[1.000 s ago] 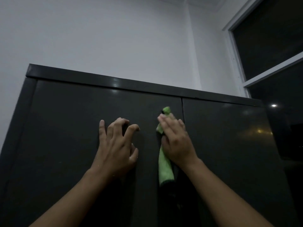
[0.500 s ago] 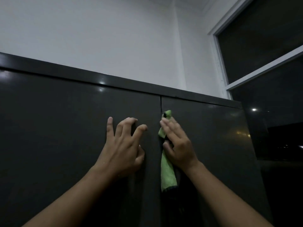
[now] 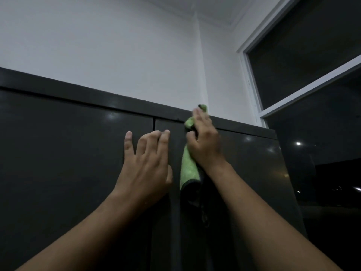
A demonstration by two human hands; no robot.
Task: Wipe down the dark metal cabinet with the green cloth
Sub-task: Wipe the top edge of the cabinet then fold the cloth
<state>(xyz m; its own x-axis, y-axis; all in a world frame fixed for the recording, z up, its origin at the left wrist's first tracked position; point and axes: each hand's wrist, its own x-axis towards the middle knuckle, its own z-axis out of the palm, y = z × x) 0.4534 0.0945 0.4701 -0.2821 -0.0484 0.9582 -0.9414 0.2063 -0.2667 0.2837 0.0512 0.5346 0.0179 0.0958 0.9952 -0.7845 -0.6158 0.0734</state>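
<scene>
Head view: right grip clasps green cloth against glossy cabinet below white wall.

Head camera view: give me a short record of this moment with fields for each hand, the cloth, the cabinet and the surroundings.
left hand: bare, holds nothing, bent fingers rest on the cabinet front across the door seam
right hand: holds the green cloth against the right door, close to the top edge
green cloth: one end shows above the fingertips, the other hangs below the palm
cabinet: dark, glossy, both doors shut
surroundings: white wall behind, dark window on the right
</scene>
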